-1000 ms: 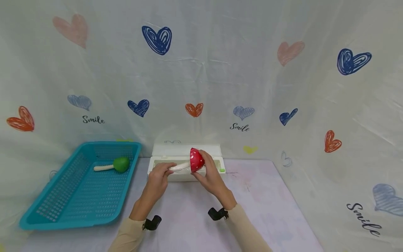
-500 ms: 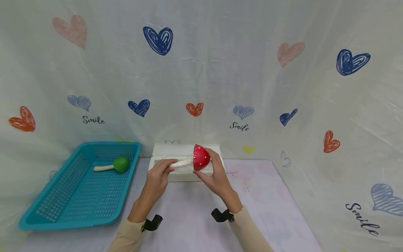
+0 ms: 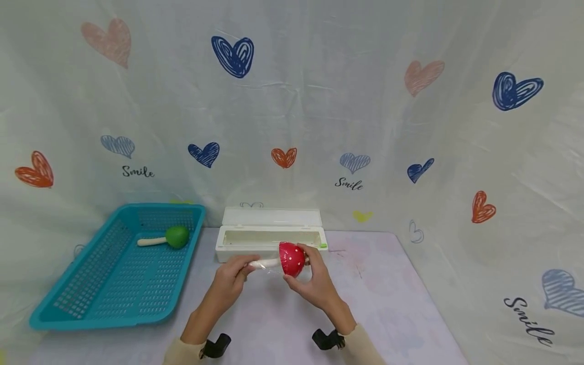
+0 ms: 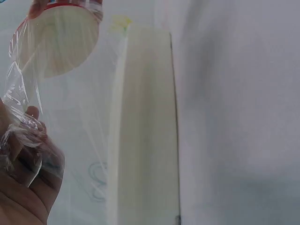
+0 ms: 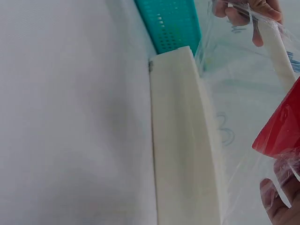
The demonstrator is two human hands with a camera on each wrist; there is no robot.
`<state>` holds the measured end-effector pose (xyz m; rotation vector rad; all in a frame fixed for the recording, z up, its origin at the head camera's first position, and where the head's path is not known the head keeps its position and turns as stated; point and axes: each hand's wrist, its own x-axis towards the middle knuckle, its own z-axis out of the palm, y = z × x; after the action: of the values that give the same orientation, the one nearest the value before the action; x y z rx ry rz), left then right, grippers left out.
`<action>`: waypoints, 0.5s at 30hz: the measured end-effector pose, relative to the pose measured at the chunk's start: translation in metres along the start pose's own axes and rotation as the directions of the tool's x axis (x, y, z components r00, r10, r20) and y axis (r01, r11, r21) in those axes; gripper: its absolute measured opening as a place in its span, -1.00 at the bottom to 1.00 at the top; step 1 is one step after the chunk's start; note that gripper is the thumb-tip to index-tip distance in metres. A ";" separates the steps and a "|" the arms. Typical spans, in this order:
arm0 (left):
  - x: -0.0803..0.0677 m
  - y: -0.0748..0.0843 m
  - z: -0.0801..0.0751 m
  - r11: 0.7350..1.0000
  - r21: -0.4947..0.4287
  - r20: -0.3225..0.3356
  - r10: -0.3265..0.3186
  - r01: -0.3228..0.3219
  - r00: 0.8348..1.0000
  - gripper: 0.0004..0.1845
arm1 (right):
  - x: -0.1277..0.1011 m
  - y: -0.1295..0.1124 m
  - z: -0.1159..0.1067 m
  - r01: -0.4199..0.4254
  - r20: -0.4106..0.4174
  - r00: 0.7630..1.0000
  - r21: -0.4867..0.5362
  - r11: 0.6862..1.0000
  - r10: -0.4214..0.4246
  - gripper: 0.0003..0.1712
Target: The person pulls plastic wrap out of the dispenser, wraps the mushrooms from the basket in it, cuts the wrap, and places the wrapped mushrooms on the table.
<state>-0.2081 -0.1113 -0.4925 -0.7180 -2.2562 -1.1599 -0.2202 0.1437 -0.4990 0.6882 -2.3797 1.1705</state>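
Right now the toy mushroom is held above the table, just in front of the near edge of the open white box, with clear film drawn around it. The left hand pinches the pale stem with curled fingertips; the right hand cups the red spotted cap, fingers curled round its far side. From the wrist views the film looks thin, crinkly and clingy, so it will likely stretch, tear or stick to itself if pulled unevenly. The mushroom itself looks stiff, smooth and light, probably wood or hard plastic, not fragile. Its glossy cap may slide under the film, so the narrow stem and the cap's rim seem the surest places to grip. To the far left, a teal basket holds a green mushroom, well apart from the hands.
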 end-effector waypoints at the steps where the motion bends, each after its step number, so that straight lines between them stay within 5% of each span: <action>1: -0.002 -0.001 0.002 0.999 -0.005 0.018 -0.035 0.035 0.999 -0.67 | -0.003 0.002 0.001 -0.012 0.008 1.000 -0.005 1.000 0.012 0.01; 9: -0.017 -0.011 0.018 0.947 -0.001 0.130 -0.319 0.322 0.939 -0.80 | -0.016 0.023 0.017 -0.098 0.093 0.990 -0.049 0.994 0.102 -0.10; 15: -0.027 -0.025 0.030 0.879 0.050 0.236 -0.472 0.474 0.849 -0.77 | -0.012 0.033 0.033 -0.140 0.146 0.976 -0.131 0.981 0.159 -0.14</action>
<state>-0.2099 -0.1049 -0.5392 -0.3164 -2.7376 -1.3641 -0.2344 0.1373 -0.5443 0.5886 -2.6496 1.0548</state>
